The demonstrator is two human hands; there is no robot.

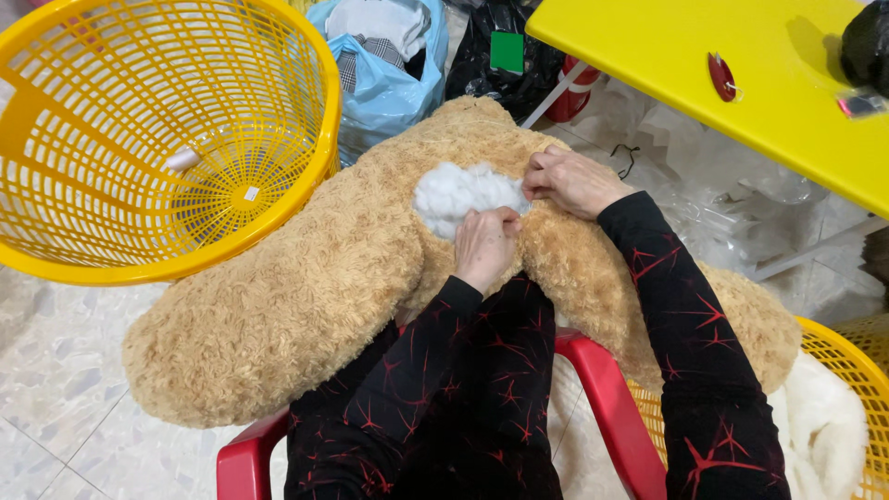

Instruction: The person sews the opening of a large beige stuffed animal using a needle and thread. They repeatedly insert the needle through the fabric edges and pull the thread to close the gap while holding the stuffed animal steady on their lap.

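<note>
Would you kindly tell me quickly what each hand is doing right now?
Left hand: closed, pinching the white stuffing at the plush toy opening.
Right hand: closed, gripping the toy's fabric beside the stuffing.

sleeves: long, black | pattern: red spiky star-like lines | legs: same fabric | hands: bare

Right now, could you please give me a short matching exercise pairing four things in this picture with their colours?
Things:
1. stuffing under the left hand and right hand
2. plush toy
3. laundry basket
4. chair

Colours:
A. red
B. white
C. yellow
D. tan

Pairs: 1-B, 2-D, 3-C, 4-A
</note>
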